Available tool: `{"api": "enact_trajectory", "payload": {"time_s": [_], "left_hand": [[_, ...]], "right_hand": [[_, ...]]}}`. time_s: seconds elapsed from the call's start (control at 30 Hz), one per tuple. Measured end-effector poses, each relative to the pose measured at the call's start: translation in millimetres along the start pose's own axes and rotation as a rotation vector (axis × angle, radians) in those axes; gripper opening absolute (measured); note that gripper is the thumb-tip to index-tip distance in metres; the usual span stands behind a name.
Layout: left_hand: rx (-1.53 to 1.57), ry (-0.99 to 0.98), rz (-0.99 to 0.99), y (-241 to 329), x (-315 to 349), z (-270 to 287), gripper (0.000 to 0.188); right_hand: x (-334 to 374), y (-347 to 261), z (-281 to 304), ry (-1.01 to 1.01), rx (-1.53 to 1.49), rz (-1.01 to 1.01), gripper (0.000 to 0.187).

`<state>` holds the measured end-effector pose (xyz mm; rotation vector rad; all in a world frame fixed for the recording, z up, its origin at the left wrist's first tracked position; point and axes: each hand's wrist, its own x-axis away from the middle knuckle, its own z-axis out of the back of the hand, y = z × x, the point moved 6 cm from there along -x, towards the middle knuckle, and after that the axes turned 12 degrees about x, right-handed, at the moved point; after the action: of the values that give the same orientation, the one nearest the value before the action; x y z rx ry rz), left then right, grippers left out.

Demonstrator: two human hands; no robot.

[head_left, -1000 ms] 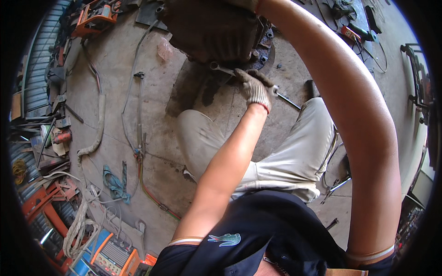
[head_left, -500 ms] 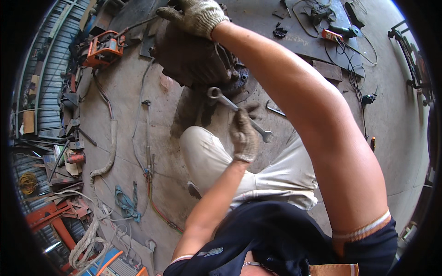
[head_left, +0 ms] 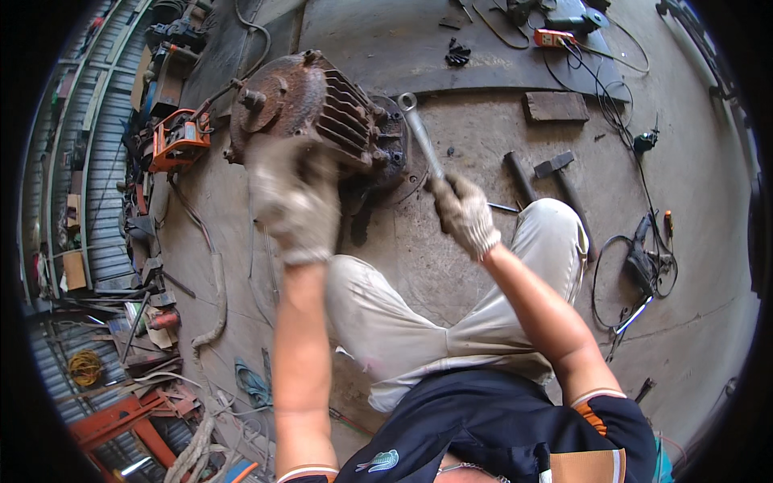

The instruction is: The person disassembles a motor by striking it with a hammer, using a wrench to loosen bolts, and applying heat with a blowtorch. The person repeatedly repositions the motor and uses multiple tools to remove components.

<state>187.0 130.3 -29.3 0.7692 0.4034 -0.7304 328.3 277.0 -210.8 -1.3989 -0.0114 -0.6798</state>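
A rusty electric motor (head_left: 278,97) with a finned housing and a protruding shaft lies on the concrete floor in front of my knees. My left hand (head_left: 296,201), in a knitted work glove, is at the motor's near side. It is smeared by motion, so its fingers cannot be made out, nor whether it touches the housing. My gloved right hand (head_left: 465,211) is closed round the lower part of a combination wrench (head_left: 422,138). The wrench's ring end points up and away, to the right of the motor's flanged end (head_left: 393,145).
Two hammers (head_left: 555,165) (head_left: 519,177) lie beyond my right knee, near a dark block (head_left: 555,107). A steel plate (head_left: 378,48) spans the far side. Cables and a power tool (head_left: 642,262) are at right. An orange-framed machine (head_left: 179,141) and scrap metal line the left.
The wrench has passed from my left hand to my right. My right hand has come back from the motor's top, and my left has moved up to the motor. The view has shifted.
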Motion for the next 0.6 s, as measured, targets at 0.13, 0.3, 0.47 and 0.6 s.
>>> {"api": "enact_trajectory", "payload": {"time_s": [0.13,0.3,0.47,0.6], "left_hand": [[-0.401,0.235,0.175,-70,-83,5,0.090],[-0.242,0.096,0.386,-113,-88,-13,0.073],[-0.254,0.107,0.371,-96,-87,-8,0.065],[-0.253,0.119,0.464,-94,-89,-9,0.062]], "right_hand": [[-61,-4,19,0.214,0.475,0.143,0.045],[-99,3,-21,0.041,0.536,0.105,0.039],[-96,1,-45,-0.009,0.530,0.061,0.039],[-90,-4,-62,0.010,0.410,-0.035,0.043]]}}
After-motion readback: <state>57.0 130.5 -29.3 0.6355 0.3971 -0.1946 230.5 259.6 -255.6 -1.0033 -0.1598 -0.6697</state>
